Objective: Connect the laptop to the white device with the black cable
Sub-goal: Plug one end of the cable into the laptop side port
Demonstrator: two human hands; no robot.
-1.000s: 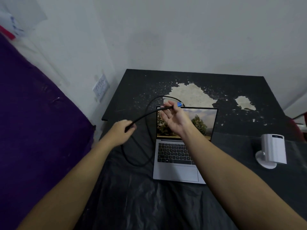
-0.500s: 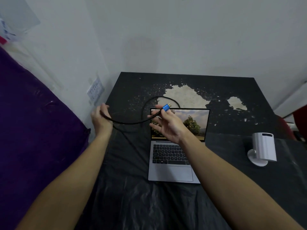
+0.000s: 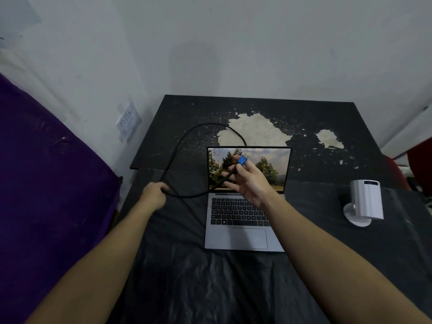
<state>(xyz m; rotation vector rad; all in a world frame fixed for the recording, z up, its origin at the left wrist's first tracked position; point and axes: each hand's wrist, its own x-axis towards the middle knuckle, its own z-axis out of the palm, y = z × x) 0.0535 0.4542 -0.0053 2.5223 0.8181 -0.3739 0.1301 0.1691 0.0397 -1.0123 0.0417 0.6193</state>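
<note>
An open silver laptop point(image 3: 238, 237) sits mid-table with a tree picture on its screen. The black cable point(image 3: 177, 148) loops from behind the screen round to the left and back. My right hand point(image 3: 250, 181) is raised in front of the screen and pinches the cable just below its blue plug point(image 3: 242, 160), which points up. My left hand point(image 3: 153, 195) is closed around the cable's middle, low, left of the laptop. The white device point(image 3: 367, 199), a rounded box on a round foot, stands at the right, apart from both hands.
The black table point(image 3: 268, 113) has patches of worn-off surface at the back; a black plastic sheet point(image 3: 210, 277) covers its near half. A purple cloth point(image 3: 46, 183) fills the left. A wall socket point(image 3: 128, 122) sits left of the table. Something red point(image 3: 420, 160) shows at the right edge.
My left hand has slid along the cable and come down toward the table beside the laptop. My right hand has lowered slightly before the screen, turning the blue plug upward.
</note>
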